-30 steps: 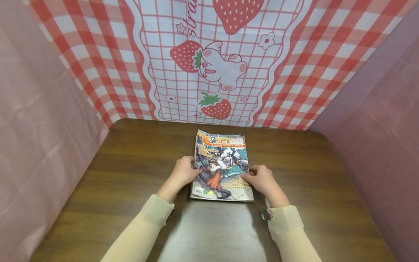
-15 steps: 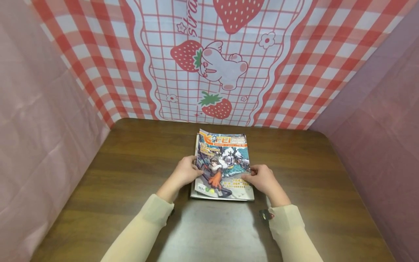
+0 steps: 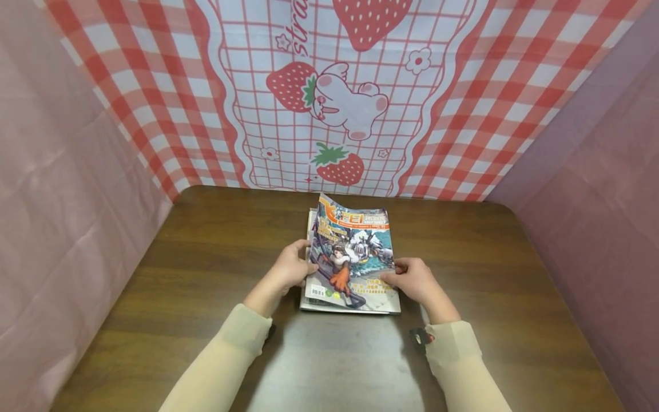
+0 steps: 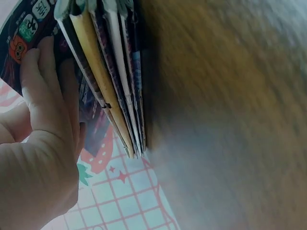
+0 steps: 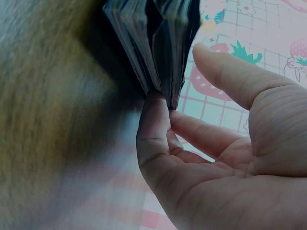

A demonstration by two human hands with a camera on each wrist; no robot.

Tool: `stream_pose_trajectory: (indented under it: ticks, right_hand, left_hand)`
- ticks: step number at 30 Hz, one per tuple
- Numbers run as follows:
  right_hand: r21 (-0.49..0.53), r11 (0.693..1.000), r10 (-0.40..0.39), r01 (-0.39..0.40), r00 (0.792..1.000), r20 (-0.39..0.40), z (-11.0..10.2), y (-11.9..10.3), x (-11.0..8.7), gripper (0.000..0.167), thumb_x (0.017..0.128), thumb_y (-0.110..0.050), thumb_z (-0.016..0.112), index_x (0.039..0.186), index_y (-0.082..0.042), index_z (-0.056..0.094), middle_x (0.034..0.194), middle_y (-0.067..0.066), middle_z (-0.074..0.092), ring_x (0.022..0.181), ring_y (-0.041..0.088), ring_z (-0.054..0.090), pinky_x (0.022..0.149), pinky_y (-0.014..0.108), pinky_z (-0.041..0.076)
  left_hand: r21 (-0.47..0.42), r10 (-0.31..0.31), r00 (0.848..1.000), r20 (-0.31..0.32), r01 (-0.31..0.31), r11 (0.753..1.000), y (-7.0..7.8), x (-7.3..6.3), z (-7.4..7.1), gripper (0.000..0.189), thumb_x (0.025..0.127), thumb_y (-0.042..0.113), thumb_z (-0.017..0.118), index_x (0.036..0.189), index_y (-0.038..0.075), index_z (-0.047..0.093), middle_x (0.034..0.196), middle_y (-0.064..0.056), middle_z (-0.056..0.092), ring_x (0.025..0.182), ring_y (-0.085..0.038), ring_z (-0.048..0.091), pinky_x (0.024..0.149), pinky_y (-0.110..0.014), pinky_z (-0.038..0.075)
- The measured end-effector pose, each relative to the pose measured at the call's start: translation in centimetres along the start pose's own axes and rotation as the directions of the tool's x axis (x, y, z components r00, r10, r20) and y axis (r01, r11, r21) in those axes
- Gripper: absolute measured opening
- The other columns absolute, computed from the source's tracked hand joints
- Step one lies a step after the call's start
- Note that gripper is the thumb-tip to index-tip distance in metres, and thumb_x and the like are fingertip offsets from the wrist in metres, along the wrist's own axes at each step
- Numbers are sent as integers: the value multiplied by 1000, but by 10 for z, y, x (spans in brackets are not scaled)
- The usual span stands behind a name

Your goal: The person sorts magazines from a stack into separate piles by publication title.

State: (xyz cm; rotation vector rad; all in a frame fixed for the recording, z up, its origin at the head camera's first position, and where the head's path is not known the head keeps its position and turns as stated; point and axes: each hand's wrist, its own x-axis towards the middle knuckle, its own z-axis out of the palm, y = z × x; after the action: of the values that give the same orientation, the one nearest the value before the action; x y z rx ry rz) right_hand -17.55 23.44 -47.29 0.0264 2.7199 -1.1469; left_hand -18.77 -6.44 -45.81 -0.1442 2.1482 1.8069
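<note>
A magazine with a colourful comic-style cover point(image 3: 355, 252) tops a stack of several magazines point(image 4: 108, 81) on the wooden table. Its left side is raised and bowed, skewed against the magazines beneath. My left hand point(image 3: 289, 266) pinches that left edge, thumb on the cover and fingers underneath; in the left wrist view the fingers lie against a dark printed underside. At the right edge, my right hand point(image 3: 416, 281) holds the stack, its thumb over the cover. One fingertip point(image 5: 156, 103) presses the side of the stack in the right wrist view.
The brown table point(image 3: 206, 240) has rounded far corners. Behind it hangs a red-and-white checked cloth point(image 3: 453, 114) with strawberries. Pink drapes point(image 3: 77, 171) close off the left and right sides. Dark wrist straps point(image 3: 419, 337) show by the cream sleeves point(image 3: 453, 349).
The top magazine's left side has risen and turned, its upper left corner lifting away from the stack, with my left hand on it. My right hand has stayed almost still.
</note>
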Motion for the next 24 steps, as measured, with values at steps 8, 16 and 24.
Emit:
stream_pose_trajectory:
  ticks: [8,16,24]
  right_hand:
    - [53,999,12,-11,1000,-5,-2,0,-2,66,94,-28,74,136,17,52,116,27,64,108,37,60,92,51,50]
    - [323,945,20,-45,996,82,-15,7,-8,73,99,-26,69,151,11,34,130,30,59,108,33,63,92,44,52]
    - [349,936,17,-47,996,90,-31,16,-17,74,99,-20,69,156,5,30,123,22,64,111,28,62,102,49,46]
  left_hand:
    - [-184,-31,999,31,37,982,2,-2,0,70,88,-13,66,151,8,44,90,-19,69,63,-15,59,47,-23,47]
    - [-220,6,999,44,4,975,2,-2,4,71,90,-11,66,153,9,42,86,-15,69,62,-13,57,47,-21,43]
    - [-241,44,996,73,-25,970,5,-2,13,69,92,-11,65,154,5,40,86,-15,70,64,-14,60,49,-24,48]
